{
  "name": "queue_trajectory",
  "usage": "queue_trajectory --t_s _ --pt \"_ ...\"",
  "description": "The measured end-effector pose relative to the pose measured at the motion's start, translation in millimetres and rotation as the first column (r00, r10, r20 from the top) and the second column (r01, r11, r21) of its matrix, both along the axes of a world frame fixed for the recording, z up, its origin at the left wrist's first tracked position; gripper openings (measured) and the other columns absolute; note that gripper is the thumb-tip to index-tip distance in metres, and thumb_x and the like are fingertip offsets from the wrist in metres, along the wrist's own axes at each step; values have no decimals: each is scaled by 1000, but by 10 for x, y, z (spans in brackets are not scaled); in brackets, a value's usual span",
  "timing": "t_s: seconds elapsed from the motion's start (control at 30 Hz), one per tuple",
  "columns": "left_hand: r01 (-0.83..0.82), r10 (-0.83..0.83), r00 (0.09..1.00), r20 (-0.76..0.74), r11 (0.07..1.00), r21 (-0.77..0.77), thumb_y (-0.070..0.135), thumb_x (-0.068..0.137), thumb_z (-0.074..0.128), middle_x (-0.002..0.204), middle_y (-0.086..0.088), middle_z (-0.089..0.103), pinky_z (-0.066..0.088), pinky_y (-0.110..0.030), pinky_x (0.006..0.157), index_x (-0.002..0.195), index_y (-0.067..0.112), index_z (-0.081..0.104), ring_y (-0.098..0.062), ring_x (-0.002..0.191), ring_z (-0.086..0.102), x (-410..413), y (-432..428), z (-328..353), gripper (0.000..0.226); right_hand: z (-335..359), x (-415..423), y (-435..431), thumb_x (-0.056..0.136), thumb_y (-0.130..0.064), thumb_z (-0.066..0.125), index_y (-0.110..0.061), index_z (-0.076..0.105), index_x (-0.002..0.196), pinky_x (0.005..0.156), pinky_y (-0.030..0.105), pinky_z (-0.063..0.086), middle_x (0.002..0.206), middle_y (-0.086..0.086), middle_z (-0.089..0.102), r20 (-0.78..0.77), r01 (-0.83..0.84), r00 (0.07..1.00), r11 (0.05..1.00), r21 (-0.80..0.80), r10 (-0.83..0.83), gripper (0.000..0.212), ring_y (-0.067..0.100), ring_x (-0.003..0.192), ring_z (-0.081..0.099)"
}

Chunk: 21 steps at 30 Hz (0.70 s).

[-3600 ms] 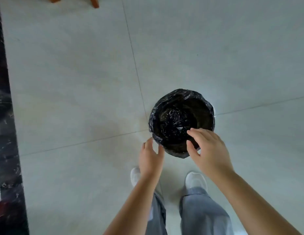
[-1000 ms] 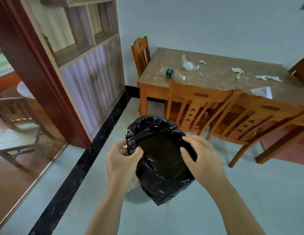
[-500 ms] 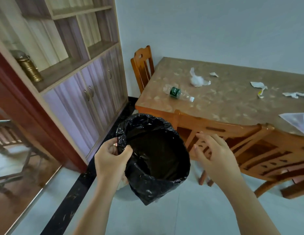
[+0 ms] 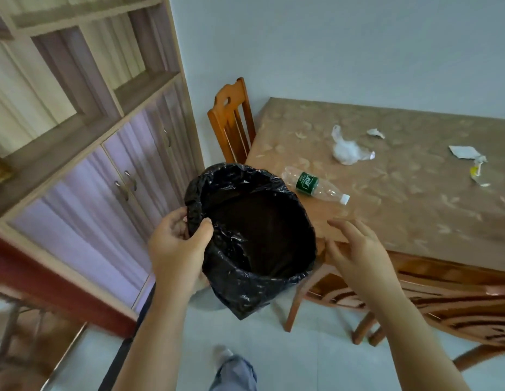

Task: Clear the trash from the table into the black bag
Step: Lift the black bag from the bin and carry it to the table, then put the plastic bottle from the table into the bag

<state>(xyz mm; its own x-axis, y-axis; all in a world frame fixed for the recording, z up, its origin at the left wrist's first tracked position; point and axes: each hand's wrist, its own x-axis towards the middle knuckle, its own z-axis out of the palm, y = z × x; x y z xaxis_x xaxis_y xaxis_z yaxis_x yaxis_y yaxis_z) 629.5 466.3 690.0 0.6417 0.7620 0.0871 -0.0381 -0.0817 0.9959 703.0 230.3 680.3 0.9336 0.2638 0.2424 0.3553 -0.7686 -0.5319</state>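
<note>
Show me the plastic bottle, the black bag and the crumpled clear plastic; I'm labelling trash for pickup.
plastic bottle (image 4: 307, 182), head view, on its green label.
black bag (image 4: 245, 289), head view, on its outer front wall.
crumpled clear plastic (image 4: 346, 150), head view, on its bunched middle.

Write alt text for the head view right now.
The left hand grips the rim of an open black bag beside a table, while the right hand hovers open. A bottle, plastic wrap and paper scraps lie on the table.

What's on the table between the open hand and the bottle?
Nothing. In the head view, only bare table lies between the right hand and the bottle.
</note>
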Motion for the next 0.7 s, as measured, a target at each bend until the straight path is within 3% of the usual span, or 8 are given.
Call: queue_trajectory --t_s 0.1,0.27,0.37,0.5,0.7 --pt "92 -92 996 -2 992 83 11 76 68 66 16 68 47 -12 59 95 20 65 0 65 63 517 336 85 21 -24 411 310 84 -19 57 -13 56 116 90 40 43 117 9 59 -31 62 998 998 -5 -62 32 26 109 51" --pt "207 -201 978 -53 962 175 22 74 70 88 10 69 54 -25 72 99 29 62 -1 80 65 1279 733 134 28 -155 1020 604 85 -21 57 -15 55 117 85 37 44 118 9 59 -74 177 981 984 -13 -178 32 27 109 51" --pt "223 -208 974 -85 945 241 36 69 68 87 16 68 54 -32 75 111 23 61 1 82 64 1660 853 130 45 -264 1332 656 85 -21 57 -16 55 117 84 37 44 120 9 58 -113 230 966 973 -29 -231 33 29 109 52" --pt "258 -236 965 -117 937 235 43 63 66 88 11 68 55 -39 76 107 25 60 -6 83 65 2165 976 112 48 -451 1772 632 84 -21 58 -15 53 119 87 40 46 123 10 57 -152 269 950 962 -51 -274 36 29 109 53" --pt "257 -231 965 -125 927 274 41 63 65 82 13 66 51 -24 66 99 31 58 1 74 64 2668 1020 102 39 -764 2455 559 83 -19 58 -13 54 117 88 42 44 119 12 58 -228 300 927 953 -27 -298 34 31 108 53"
